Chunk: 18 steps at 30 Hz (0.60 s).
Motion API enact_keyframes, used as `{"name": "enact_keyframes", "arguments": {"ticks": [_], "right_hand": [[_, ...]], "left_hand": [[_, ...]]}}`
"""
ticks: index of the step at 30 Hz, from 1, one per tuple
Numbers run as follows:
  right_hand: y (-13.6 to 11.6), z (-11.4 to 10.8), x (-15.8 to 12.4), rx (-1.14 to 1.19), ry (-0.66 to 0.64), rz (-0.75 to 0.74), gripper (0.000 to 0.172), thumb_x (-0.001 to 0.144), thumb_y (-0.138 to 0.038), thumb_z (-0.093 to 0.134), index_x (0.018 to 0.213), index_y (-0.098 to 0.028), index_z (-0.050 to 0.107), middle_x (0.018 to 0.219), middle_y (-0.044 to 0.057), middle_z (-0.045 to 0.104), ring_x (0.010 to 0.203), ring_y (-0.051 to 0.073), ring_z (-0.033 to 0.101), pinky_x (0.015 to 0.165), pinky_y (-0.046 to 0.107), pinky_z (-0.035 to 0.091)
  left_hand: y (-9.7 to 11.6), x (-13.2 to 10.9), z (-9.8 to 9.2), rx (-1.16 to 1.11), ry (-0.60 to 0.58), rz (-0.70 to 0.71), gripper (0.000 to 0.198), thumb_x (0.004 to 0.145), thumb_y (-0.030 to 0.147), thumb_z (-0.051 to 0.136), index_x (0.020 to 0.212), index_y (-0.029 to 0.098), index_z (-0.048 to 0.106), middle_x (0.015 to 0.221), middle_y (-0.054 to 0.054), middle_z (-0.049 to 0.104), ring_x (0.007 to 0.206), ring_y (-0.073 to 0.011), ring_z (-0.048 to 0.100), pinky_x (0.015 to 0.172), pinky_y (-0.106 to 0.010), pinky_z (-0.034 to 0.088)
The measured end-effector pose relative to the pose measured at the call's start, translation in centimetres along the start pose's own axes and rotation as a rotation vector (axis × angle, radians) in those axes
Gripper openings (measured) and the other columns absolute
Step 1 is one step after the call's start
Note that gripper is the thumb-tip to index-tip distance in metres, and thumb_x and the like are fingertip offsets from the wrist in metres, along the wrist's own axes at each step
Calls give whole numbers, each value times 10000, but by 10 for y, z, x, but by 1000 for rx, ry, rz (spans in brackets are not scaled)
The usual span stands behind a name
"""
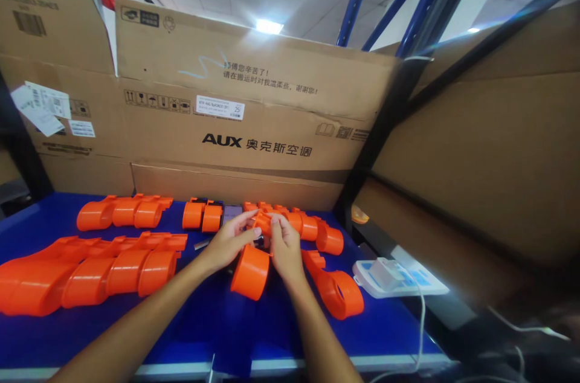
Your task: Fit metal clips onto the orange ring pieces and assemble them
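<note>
Both hands meet over the middle of the blue table. Between them is an orange plastic part (251, 272) with a round cup-like ring hanging toward me. My left hand (235, 239) grips its narrow upper end, thumb on top. My right hand (284, 244) pinches the same end from the right. Some dark and metallic bits show just beneath the fingers, too hidden to name. A similar loose orange part (341, 293) lies on the table right of my right hand, its ring opening showing.
Rows of orange parts lie at the left front (120, 268), left back (136, 212) and back right (309, 228). A white power strip (403, 277) with a cable sits on the right. Cardboard panels (254, 105) wall off the back; a dark metal post (376, 135) rises at right.
</note>
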State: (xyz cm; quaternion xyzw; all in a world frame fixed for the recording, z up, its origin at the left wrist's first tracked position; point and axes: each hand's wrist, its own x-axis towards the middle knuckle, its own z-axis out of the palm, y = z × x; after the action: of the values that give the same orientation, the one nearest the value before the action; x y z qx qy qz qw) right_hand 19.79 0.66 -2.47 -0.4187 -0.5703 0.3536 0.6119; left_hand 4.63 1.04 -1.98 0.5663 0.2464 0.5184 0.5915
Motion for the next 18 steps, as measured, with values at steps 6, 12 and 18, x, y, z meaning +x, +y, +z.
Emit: {"name": "enact_keyframes", "arguments": {"ticks": [6, 12, 18], "right_hand": [[-2, -7, 3, -44, -112, -33, 583, 1008, -653, 385, 1208, -181, 662, 679, 19, 657, 538, 166, 512, 525, 290, 423], [-8, -18, 2, -466, -300, -270, 225, 942, -416, 631, 824, -232, 687, 803, 36, 670, 794, 219, 598, 732, 338, 464], [-8, -16, -9, -784, -573, -383, 235, 869, -350, 741, 724, -208, 623, 968, 47, 604, 979, 240, 551, 893, 395, 430]], "left_hand": [[7, -12, -19, -93, 277, 57, 687, 810, 490, 772, 1382, 140, 621, 651, -7, 647, 516, -110, 528, 516, -229, 410], [9, -18, -43, -61, 369, 163, 729, 836, 506, 723, 1465, 179, 553, 575, 19, 587, 482, -120, 475, 478, -241, 377], [6, -20, -46, 16, 398, 208, 682, 856, 491, 701, 1450, 183, 564, 546, 31, 543, 491, -117, 448, 499, -239, 351]]}}
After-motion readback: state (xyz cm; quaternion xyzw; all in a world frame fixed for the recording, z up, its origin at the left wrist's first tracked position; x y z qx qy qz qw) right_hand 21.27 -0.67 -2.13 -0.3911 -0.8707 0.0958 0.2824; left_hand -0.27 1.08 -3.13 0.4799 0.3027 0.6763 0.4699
